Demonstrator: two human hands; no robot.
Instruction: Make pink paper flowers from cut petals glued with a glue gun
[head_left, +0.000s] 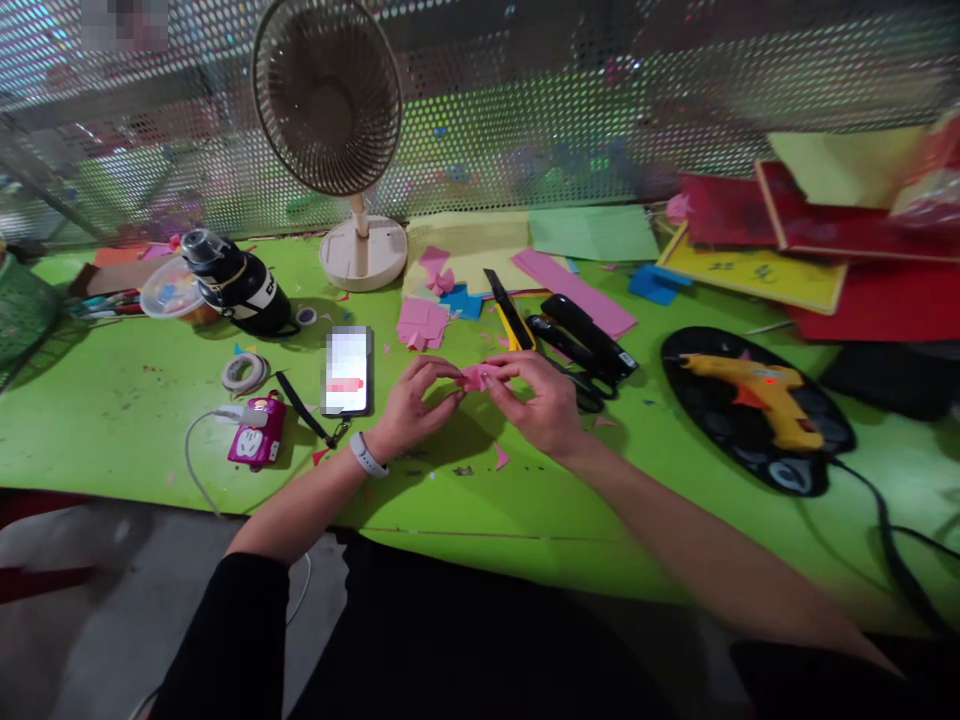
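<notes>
One left hand (418, 405) and one right hand (545, 405) pinch pink paper (477, 378), right of the phone (349, 365). Light, even fingertip pressure should avoid crushing it.

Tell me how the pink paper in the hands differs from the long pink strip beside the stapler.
The pink paper looks small and folded, while the pink strip is long and flat. The pink paper is held between the left hand and the right hand; the pink strip lies near the stapler, untouched by either. They share a similar colour.
</notes>
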